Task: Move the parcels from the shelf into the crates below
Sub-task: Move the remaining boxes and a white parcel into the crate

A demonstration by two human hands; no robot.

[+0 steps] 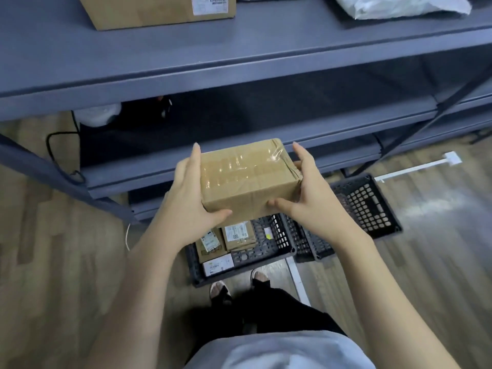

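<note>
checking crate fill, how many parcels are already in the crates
3 visible, all in the left crate on its left side: two brown boxes side by side and a white-labelled one nearer the feet. The held box may hide more; the right crate looks empty.

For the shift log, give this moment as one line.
hands: left and right grip box | place: above left crate | stage: carrying

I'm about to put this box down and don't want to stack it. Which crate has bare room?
The right crate shows bare mesh floor along its far-right side. In the left crate, small parcels crowd the left half; only a strip of floor by its right wall is free. Both hands grip the taped box.
</note>
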